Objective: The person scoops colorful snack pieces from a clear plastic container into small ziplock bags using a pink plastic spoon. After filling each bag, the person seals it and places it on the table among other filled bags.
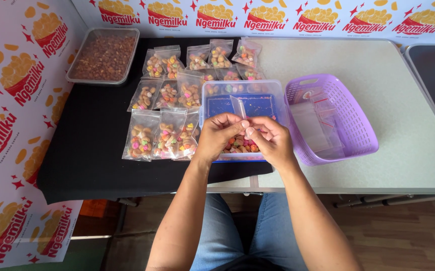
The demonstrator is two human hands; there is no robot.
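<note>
Both hands met over the clear plastic tub (pixel 272 93), pinching a small empty clear bag (pixel 237 105) between them: the left hand (pixel 220 133) had thumb and fingertips closed on one side of the bag's mouth, the right hand (pixel 270 138) closed on the other, and the bag stood up above the knuckles. To do this well, I judged, the two lips of the mouth wanted rubbing apart gently and holding wide over the tub — so that anything dropped would land back inside rather than on the table (pixel 388 75). The tub had a blue floor and held a low heap of coloured sweets (pixel 240 145) at its near end, partly hidden by the fingers. To its right, touching it, a purple slotted basket (pixel 363 120) held a stack of flat empty bags (pixel 318 125). To the left, on a black cloth (pixel 87 150), lay rows of filled bags (pixel 167 108) — each holding a mix of tan and bright pieces. At the far left corner a shallow clear tray (pixel 102 55) was filled with small brown bits; what they were could not be told.
</note>
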